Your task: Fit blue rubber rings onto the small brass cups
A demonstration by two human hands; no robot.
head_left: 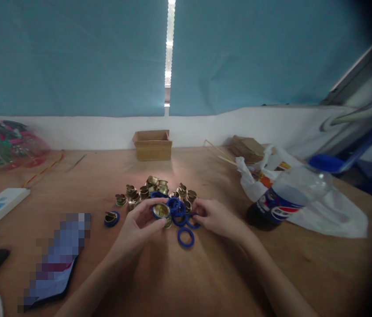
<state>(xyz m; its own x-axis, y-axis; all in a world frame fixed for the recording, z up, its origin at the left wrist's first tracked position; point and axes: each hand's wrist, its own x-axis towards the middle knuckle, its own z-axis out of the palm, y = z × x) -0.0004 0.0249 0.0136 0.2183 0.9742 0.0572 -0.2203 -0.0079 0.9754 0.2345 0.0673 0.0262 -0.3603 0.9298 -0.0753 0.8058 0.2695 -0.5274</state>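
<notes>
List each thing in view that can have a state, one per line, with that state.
Left hand: closed on a brass piece
Right hand: at a blue ring; hold unclear
Nearest blue ring: loose, lying flat
Leftmost brass piece: blue band around it
Cardboard box: upright, open-topped
Bottle: partly filled, dark liquid
Plastic bag: crumpled
Phone: lying flat, screen pixelated

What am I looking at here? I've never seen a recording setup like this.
There is no machine here: these are a person's own bare hands. The single picture comes from a camera worn on that person's head, looking forward and down. The left hand holds a brass-coloured metal piece; the right hand has its fingers at a blue ring, though its grip is unclear. On the wooden table lie more metal pieces and loose blue rings, with a cardboard box behind and a cola bottle to the right.
</notes>
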